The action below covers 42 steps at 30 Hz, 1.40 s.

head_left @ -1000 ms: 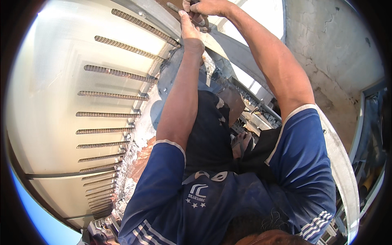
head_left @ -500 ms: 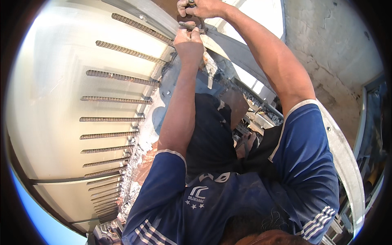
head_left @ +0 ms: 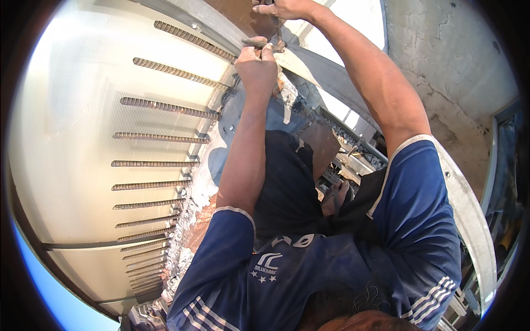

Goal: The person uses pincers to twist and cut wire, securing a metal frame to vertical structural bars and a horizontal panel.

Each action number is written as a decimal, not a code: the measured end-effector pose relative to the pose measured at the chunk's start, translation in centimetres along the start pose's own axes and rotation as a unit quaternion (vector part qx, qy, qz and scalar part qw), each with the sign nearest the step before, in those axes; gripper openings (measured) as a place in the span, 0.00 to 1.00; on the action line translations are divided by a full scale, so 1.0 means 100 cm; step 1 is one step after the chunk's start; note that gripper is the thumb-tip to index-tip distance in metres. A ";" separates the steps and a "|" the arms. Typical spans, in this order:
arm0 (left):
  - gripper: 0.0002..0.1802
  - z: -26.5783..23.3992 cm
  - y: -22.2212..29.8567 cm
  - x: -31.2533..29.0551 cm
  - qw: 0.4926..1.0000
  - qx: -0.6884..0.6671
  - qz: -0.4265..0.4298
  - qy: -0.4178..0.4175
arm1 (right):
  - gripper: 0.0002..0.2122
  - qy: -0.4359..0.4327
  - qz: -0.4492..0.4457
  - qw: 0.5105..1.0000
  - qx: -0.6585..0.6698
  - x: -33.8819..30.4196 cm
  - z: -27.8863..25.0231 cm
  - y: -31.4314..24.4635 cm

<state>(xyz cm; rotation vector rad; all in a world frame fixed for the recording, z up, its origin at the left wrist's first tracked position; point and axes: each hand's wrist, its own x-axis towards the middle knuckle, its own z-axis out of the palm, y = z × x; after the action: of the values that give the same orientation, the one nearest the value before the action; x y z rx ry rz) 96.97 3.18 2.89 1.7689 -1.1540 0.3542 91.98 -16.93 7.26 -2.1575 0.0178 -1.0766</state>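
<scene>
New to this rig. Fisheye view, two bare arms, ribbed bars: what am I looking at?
No machine here: these are a person's bare hands. A wide fisheye camera on the head looks down, so straight edges bend and the wearer's blue shirt fills the lower part.

The left hand pinches a short grey piece; its exact kind is unclear. The right hand is curled near the top edge; what it holds is too cut off to tell.

At left, ribbed bars stand in a row against a pale panel, with crumbly rubble along their inner ends.
</scene>
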 end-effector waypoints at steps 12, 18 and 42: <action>0.08 0.009 0.010 0.010 0.999 0.030 -0.026 0.028 | 0.11 -0.087 -0.048 0.994 -0.044 0.013 0.001 -0.046; 0.07 -0.002 0.004 0.001 0.999 0.003 -0.043 -0.009 | 0.11 0.051 0.061 0.996 -0.042 0.005 0.008 -0.029; 0.17 0.007 0.043 0.014 0.982 -0.089 -0.163 0.022 | 0.15 -0.153 0.045 0.979 -0.128 0.061 0.040 -0.024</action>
<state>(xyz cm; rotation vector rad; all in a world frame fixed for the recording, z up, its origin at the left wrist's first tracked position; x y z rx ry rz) 94.02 1.42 5.88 1.7451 -0.8188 0.0909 98.10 -14.66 11.30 -2.5080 0.1158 -0.7140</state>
